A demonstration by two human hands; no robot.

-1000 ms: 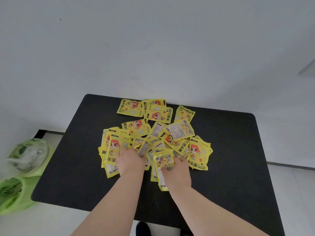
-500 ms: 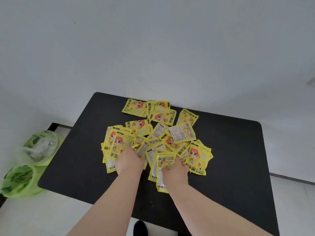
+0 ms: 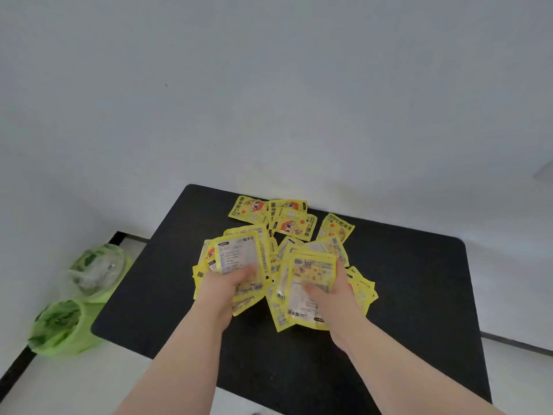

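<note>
Likely both hands, left (image 3: 223, 290) and right (image 3: 335, 290), each gripping loose yellow packets (image 3: 239, 259), could spill slippery ones off the surface (image 3: 419, 295).

The small print on the yellow packets (image 3: 239, 256) was too blurry to read. The left hand (image 3: 227, 284) and the right hand (image 3: 333, 290) looked smeared, and most of their fingers were tucked behind the packets they gripped. Both arms (image 3: 185, 363) ran off the bottom edge. What lay inside the 2 green bags (image 3: 64, 327) could not be made out.
</note>
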